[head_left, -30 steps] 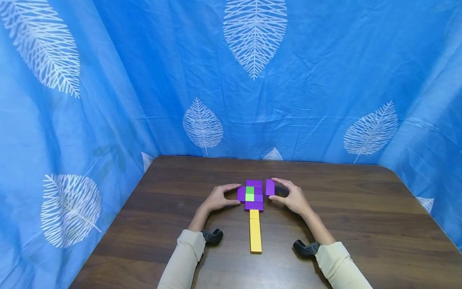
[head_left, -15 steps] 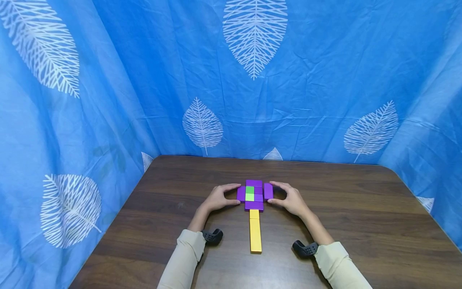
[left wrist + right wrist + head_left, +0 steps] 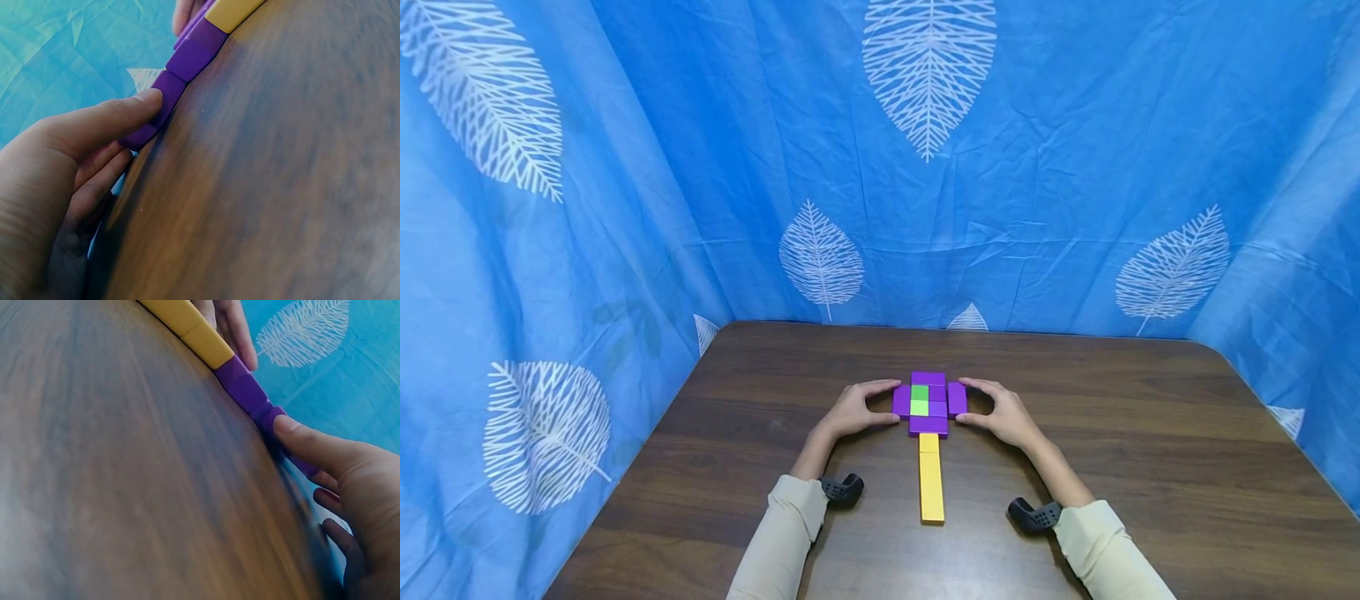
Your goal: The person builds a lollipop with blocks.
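Observation:
At the left of a flat block pattern, my left hand [image 3: 847, 412] pinches a purple block [image 3: 901, 402] between thumb and fingertips. My right hand [image 3: 1011, 418] grips another purple block [image 3: 957, 400] by its near and far ends, with a thin gap between it and the pattern. Between them lie a green block [image 3: 919, 392], a light green block [image 3: 919, 407] and several more purple blocks. A short yellow block [image 3: 928, 442] and a long yellow block [image 3: 931, 487] run toward me from the purple front block [image 3: 928, 425]. In the right wrist view, the thumb [image 3: 290, 427] presses the purple block's near end.
The blocks lie on a dark wooden table [image 3: 737, 508] with rounded far corners. A blue curtain [image 3: 1037, 167] with white leaf prints hangs behind it and along both sides. Each wrist wears a black device, one on the left [image 3: 842, 491] and one on the right [image 3: 1033, 516].
My right hand has moved slightly left with its purple block, narrowing the gap to the pattern, then stayed there. My left hand has kept its place on the left purple block.

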A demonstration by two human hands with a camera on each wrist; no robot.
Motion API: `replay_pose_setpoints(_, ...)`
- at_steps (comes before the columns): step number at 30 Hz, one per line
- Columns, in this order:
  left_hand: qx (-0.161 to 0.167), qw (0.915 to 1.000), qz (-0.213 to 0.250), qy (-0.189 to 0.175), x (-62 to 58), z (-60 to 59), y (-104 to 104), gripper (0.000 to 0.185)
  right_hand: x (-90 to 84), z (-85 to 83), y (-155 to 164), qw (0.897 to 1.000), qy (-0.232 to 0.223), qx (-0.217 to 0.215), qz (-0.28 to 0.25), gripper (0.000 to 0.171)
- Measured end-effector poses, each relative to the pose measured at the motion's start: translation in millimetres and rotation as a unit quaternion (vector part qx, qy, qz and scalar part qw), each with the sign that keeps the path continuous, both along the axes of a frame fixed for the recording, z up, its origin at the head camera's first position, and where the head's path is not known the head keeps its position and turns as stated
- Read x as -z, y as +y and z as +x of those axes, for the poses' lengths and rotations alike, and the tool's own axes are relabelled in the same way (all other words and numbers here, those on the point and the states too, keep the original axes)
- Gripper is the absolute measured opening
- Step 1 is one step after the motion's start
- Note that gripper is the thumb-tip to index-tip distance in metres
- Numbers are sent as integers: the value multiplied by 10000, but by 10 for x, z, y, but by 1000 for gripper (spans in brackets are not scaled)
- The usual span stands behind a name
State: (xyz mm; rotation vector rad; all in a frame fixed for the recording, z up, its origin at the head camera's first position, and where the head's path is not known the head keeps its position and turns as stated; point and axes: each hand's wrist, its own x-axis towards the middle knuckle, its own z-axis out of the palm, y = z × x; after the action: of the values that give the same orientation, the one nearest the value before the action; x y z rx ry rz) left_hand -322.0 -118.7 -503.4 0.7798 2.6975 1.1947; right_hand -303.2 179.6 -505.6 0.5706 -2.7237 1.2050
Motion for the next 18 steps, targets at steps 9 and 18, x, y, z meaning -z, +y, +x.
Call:
replay_pose_setpoints(9, 22, 10000, 46, 19, 3, 5, -6, 62, 12, 14, -12, 9999, -55, -20, 142, 68)
replay_pose_setpoints(18, 10, 10000, 3, 13, 8, 1, -8, 61, 20, 8, -18, 9997, -64, -42, 251, 69)
